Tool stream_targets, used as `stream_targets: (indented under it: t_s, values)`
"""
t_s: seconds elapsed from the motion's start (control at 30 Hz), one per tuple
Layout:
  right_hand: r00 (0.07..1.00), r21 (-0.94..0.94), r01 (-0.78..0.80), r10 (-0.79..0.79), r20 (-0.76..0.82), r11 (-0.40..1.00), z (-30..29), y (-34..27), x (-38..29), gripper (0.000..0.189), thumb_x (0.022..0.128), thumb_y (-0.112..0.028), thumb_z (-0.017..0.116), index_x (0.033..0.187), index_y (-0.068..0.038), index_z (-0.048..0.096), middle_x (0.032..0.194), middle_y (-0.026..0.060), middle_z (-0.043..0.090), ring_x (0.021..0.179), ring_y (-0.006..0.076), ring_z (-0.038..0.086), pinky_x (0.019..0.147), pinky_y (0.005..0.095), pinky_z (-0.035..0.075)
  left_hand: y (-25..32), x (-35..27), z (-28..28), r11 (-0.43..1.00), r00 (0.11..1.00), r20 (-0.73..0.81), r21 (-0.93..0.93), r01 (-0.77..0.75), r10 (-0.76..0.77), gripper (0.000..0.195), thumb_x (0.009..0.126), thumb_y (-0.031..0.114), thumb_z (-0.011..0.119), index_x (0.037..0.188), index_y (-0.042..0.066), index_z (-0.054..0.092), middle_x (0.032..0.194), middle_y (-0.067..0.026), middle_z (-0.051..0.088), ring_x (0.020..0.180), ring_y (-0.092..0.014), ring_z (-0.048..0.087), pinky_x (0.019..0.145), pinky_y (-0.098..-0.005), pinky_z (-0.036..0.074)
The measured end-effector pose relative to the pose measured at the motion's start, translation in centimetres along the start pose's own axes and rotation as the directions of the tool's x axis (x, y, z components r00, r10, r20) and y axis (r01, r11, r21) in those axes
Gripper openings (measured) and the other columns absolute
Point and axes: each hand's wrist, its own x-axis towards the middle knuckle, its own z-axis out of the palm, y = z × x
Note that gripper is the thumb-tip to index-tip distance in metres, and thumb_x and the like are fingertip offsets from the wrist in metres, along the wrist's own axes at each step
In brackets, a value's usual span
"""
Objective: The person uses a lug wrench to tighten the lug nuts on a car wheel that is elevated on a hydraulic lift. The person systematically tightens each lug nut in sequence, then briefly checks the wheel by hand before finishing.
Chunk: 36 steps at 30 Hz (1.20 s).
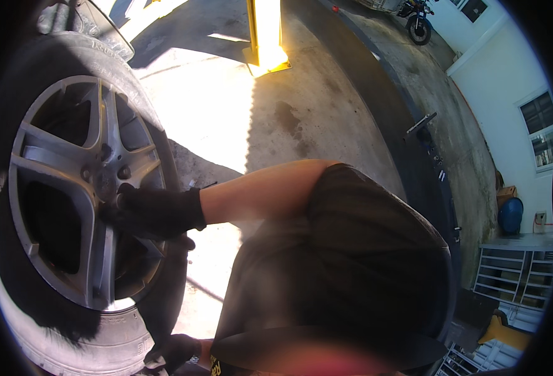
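Observation:
A silver alloy wheel [100,108] with a black tyre [70,49] stands upright before me on the left. My right hand [147,211], in a black work glove, reaches across to the hub, its fingertips at the lower part of the hub beside the centre cap [105,181]. What those fingers may hold is hidden by the glove. Round lug recesses [124,172] show above the hand. Low in the view, my left hand [175,352], also gloved in black with a watch at the wrist, is beside the tyre's lower right; its grip is unclear.
A yellow lift post [268,37] stands on the sunlit concrete floor [314,103]. Along a dark floor strip [375,94] lie a metal bar tool [419,124] and small parts [438,162]. Farther off are a motorcycle [417,23], a metal rack [502,272] and a blue round object [510,215].

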Motion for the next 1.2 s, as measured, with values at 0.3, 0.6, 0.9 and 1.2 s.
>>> stream_targets:
  t_s: [0.3, 0.6, 0.9, 1.2]
  values:
    - [0.985, -0.508, 0.117, -0.163, -0.047, 0.853, 0.2, 0.9, 0.1, 0.052, 0.097, -0.031, 0.069, 0.137, 0.0, 0.059, 0.115, 0.0227, 0.069, 0.109, 0.0318, 0.069, 0.094, 0.0428, 0.055, 0.5, 0.6, 0.8, 0.999, 0.999, 0.004, 0.015, -0.037, 0.037, 0.059, 0.114, 0.043, 0.044, 0.134, -0.012, 0.044, 0.137, -0.0305, 0.051, 0.123, -0.04, 0.055, 0.106, -0.0564, 0.043]
    - [0.622, -0.805, 0.517, -0.774, 0.12, 0.291, -2.5, 2.1, 3.5, 0.055, 0.088, -0.04, 0.083, 0.126, -0.005, 0.064, 0.087, 0.0068, 0.071, 0.087, 0.03, 0.07, 0.094, 0.0472, 0.051, -1.5, 1.0, -2.3, 0.99, 0.992, -0.126, 0.135, 0.025, -0.008, 0.062, 0.113, 0.047, 0.043, 0.137, -0.01, 0.044, 0.141, -0.0304, 0.049, 0.128, -0.04, 0.052, 0.11, -0.0586, 0.041]
    - [0.955, 0.073, 0.285, -0.277, -0.103, 0.956, 4.0, 4.1, 0.8, 0.051, 0.099, -0.019, 0.071, 0.146, -0.001, 0.059, 0.113, 0.018, 0.063, 0.083, 0.0295, 0.065, 0.081, 0.0402, 0.056, -2.0, 0.9, -1.7, 1.0, 0.98, -0.201, 0.006, 0.006, -0.004, 0.052, 0.113, 0.04, 0.047, 0.137, -0.006, 0.05, 0.134, -0.0254, 0.054, 0.12, -0.034, 0.06, 0.103, -0.0499, 0.049]
    - [0.594, -0.694, 0.674, -0.745, 0.302, 0.255, -3.1, 2.5, 4.2, 0.053, 0.095, -0.006, 0.07, 0.146, -0.001, 0.056, 0.12, 0.0221, 0.061, 0.105, 0.035, 0.065, 0.091, 0.0473, 0.054, -2.2, 0.8, -1.6, 1.0, 0.98, -0.198, -0.008, -0.003, 0.001, 0.051, 0.113, 0.04, 0.047, 0.134, -0.007, 0.049, 0.136, -0.0262, 0.054, 0.121, -0.035, 0.06, 0.106, -0.0508, 0.047]
